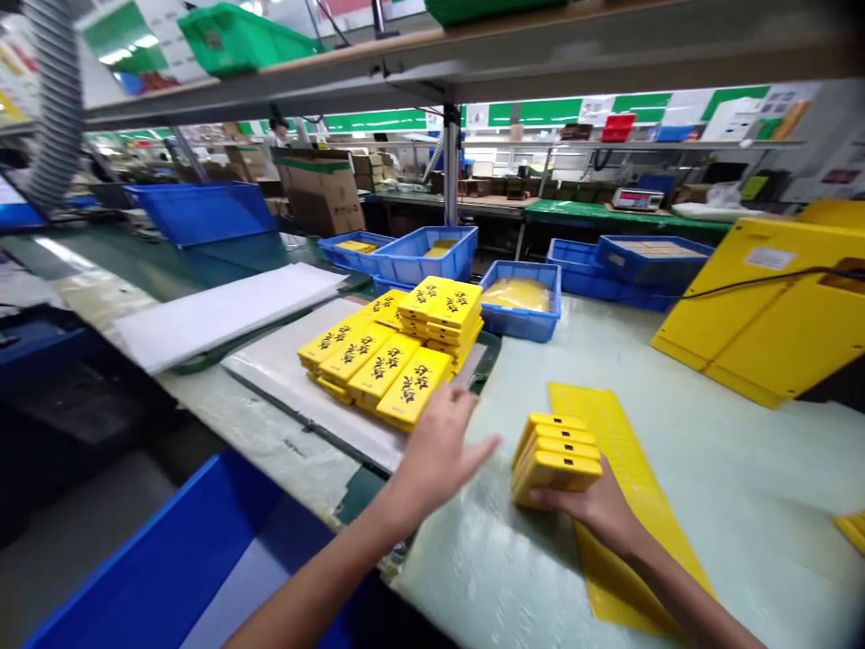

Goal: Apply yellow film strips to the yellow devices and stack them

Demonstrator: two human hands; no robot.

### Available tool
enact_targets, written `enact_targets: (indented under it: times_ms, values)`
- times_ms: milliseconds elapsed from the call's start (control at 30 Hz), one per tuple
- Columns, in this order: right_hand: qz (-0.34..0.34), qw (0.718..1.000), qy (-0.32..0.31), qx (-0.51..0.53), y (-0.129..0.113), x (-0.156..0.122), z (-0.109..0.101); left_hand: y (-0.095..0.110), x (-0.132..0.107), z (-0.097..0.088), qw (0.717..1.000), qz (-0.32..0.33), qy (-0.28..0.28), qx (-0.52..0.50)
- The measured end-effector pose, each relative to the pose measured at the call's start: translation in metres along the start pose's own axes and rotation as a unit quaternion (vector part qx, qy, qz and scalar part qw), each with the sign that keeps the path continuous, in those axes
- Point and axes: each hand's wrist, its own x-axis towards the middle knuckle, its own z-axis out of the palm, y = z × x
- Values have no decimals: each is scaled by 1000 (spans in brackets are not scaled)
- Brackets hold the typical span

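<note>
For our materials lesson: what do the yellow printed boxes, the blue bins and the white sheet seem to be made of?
The yellow boxes look like glossy card or plastic; their faces shine. The blue bins seem moulded plastic, with smooth rigid walls. The white sheet looks like matt foam, perhaps paper.

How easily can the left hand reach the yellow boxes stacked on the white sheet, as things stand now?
Probably easily: the left hand is open and right beside the stacked yellow boxes, and nothing appears to stand between them.

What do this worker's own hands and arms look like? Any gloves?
The left hand and right hand are bare, with no gloves, rings or bands showing. The left forearm and right forearm are slim and uncovered, no sleeves in view.
</note>
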Motion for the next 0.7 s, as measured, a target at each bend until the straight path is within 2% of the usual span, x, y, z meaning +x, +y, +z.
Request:
enact_targets:
  times_ms: [33, 67, 133, 233, 500, 700]
  values:
    - [1, 1000, 2, -1, 1, 1, -2, -5, 0, -12, 994, -56, 47, 80]
    - [0, 1000, 4, -1, 1, 2, -4, -9, 1, -20, 980, -108, 70, 154]
    - [-2, 1000, 5, 0, 2, 2, -8, -19, 3, -28, 953, -161, 51, 253]
    - [-11, 1000, 7, 0, 2, 1, -8, -30, 4, -29, 948, -136, 6, 286]
    - [-28, 1000, 6, 0, -2, 2, -6, -47, 1, -48, 955, -89, -22, 283]
    - [-23, 1000, -4, 17, -6, 3, -6, -37, 20, -30, 935, -124, -34, 330]
